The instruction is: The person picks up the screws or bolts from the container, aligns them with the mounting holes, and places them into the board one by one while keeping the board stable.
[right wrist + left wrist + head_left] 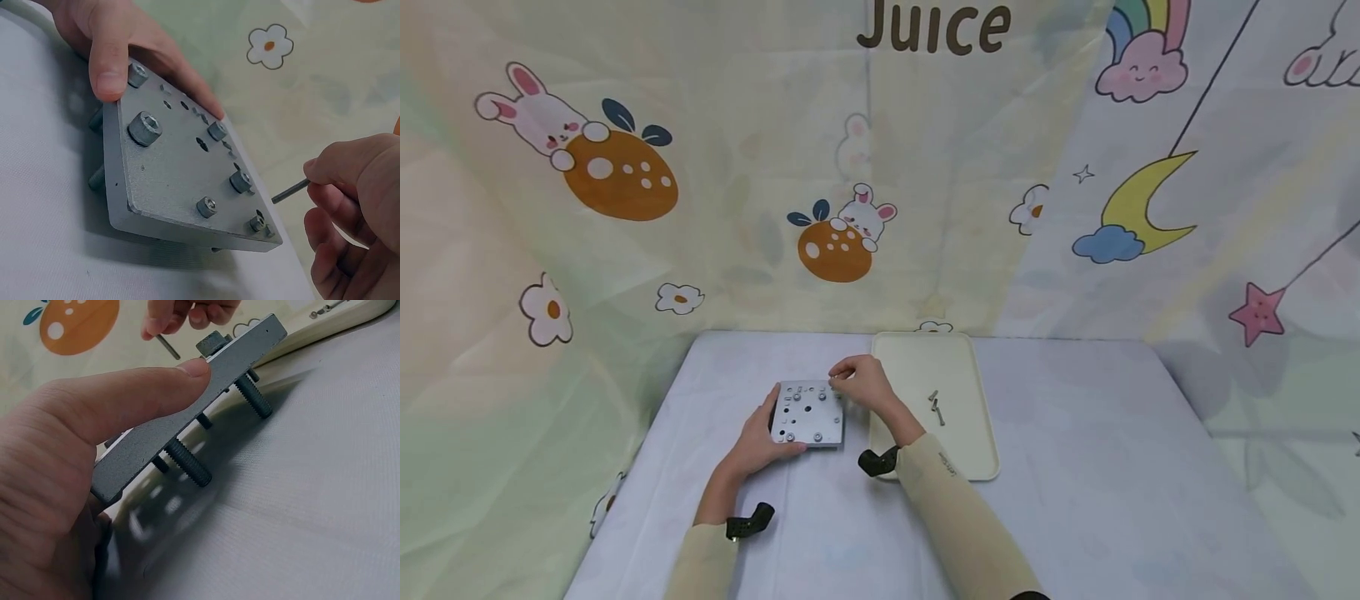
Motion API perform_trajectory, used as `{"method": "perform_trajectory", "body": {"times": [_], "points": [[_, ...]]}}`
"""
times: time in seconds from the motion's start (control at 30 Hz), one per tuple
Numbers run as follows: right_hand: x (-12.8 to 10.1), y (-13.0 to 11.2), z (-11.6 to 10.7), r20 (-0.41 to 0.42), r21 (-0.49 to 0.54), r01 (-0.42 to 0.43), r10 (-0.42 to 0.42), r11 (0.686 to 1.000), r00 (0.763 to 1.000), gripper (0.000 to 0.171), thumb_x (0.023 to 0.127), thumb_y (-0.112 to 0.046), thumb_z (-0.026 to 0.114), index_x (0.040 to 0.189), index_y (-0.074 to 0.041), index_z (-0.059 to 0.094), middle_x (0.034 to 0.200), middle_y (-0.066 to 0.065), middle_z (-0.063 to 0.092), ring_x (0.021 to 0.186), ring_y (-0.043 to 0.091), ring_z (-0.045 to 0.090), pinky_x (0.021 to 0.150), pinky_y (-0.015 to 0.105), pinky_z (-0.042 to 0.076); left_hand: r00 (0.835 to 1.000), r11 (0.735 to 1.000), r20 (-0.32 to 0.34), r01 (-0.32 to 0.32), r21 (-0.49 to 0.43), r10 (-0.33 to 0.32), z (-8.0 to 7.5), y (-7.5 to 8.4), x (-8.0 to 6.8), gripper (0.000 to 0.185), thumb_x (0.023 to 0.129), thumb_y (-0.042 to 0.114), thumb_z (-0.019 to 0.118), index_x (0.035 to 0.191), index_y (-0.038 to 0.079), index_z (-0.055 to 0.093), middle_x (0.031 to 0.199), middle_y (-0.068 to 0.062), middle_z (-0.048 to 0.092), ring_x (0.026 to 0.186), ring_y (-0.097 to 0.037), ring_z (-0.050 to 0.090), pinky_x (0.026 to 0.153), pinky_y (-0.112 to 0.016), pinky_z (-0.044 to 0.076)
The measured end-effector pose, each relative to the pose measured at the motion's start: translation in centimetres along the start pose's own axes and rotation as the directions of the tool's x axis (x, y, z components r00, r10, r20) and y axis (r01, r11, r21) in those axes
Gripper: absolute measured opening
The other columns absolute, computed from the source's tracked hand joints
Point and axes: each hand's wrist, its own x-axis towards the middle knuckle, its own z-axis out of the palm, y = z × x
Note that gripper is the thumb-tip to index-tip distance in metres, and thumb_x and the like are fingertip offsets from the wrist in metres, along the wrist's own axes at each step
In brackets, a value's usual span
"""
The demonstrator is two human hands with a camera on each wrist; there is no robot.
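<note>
My left hand grips a flat grey metal plate by its edges, the thumb along one side. Several socket head screws stand in the plate's holes, and other holes show bare. In the left wrist view, threaded screw shanks stick out below the plate, which is held tilted above the cloth. Beside the plate's far right corner, my right hand pinches a thin metal pin between thumb and fingertips. The pin's tip is apart from the plate; its other end is hidden in the fingers.
A cream tray lies on the white cloth-covered table, under and beyond the right forearm. A few small screws rest in it. A printed cloth backdrop rises behind the table's far edge.
</note>
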Motion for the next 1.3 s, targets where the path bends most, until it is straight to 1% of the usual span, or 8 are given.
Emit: {"method": "perform_trajectory", "body": {"times": [0.43, 0.57, 0.8, 1.0, 1.17, 1.3], "points": [[0.3, 1.0, 0.0, 0.014, -0.004, -0.038, 0.038, 0.999, 0.999, 0.017, 0.086, -0.014, 0.07, 0.099, -0.005, 0.075, 0.078, -0.003, 0.065, 0.071, 0.013, 0.055, 0.054, 0.025, 0.044, 1.0, 1.0, -0.012, 0.0, -0.009, -0.001, 0.4, 0.0, -0.1, 0.132, 0.061, 0.053, 0.087, 0.158, 0.015, 0.006, 0.156, -0.016, 0.026, 0.14, -0.038, 0.026, 0.11, -0.059, 0.023], [0.4, 1.1, 0.2, 0.016, 0.003, -0.05, 0.05, 0.999, 0.999, 0.012, 0.085, -0.014, 0.071, 0.095, -0.008, 0.075, 0.077, -0.004, 0.065, 0.07, 0.012, 0.056, 0.054, 0.024, 0.045, 1.0, 1.0, -0.013, -0.006, -0.007, 0.005, 0.4, -0.1, -0.1, 0.132, 0.061, 0.053, 0.087, 0.158, 0.015, 0.006, 0.157, -0.016, 0.025, 0.14, -0.038, 0.025, 0.11, -0.058, 0.022], [0.4, 1.0, 0.6, 0.007, 0.015, -0.051, 0.051, 0.999, 0.999, 0.011, 0.086, -0.015, 0.072, 0.094, -0.008, 0.075, 0.076, -0.004, 0.065, 0.072, 0.012, 0.055, 0.055, 0.024, 0.044, 1.0, 1.0, -0.016, -0.003, -0.014, 0.003, 0.3, 0.2, -0.2, 0.132, 0.06, 0.053, 0.088, 0.157, 0.015, 0.008, 0.156, -0.015, 0.027, 0.139, -0.037, 0.027, 0.11, -0.058, 0.022], [0.5, 1.0, 0.9, 0.008, 0.019, -0.049, 0.049, 0.999, 0.999, 0.012, 0.086, -0.014, 0.072, 0.095, -0.007, 0.075, 0.077, -0.004, 0.064, 0.071, 0.012, 0.055, 0.054, 0.024, 0.044, 1.0, 1.0, -0.014, 0.002, -0.008, -0.002, 0.2, 0.3, -0.2, 0.132, 0.06, 0.054, 0.087, 0.158, 0.016, 0.007, 0.156, -0.015, 0.025, 0.14, -0.038, 0.026, 0.11, -0.059, 0.022], [0.6, 1.2, 1.1, 0.0, 0.018, -0.056, 0.056, 0.998, 0.998, 0.009, 0.086, -0.015, 0.072, 0.093, -0.01, 0.075, 0.077, -0.005, 0.064, 0.071, 0.011, 0.056, 0.056, 0.023, 0.045, 1.0, 1.0, -0.016, 0.01, -0.006, -0.01, 0.1, 0.2, -0.2, 0.132, 0.06, 0.054, 0.087, 0.158, 0.016, 0.007, 0.156, -0.016, 0.025, 0.14, -0.038, 0.025, 0.11, -0.059, 0.022], [0.6, 1.5, 1.0, -0.01, 0.021, -0.059, 0.059, 0.998, 0.998, 0.009, 0.085, -0.015, 0.072, 0.093, -0.012, 0.075, 0.077, -0.005, 0.065, 0.071, 0.012, 0.056, 0.055, 0.024, 0.045, 1.0, 1.0, -0.017, 0.009, -0.002, -0.009, 0.1, 0.2, -0.2, 0.132, 0.06, 0.054, 0.088, 0.158, 0.016, 0.007, 0.156, -0.016, 0.025, 0.14, -0.038, 0.026, 0.11, -0.059, 0.022]]}}
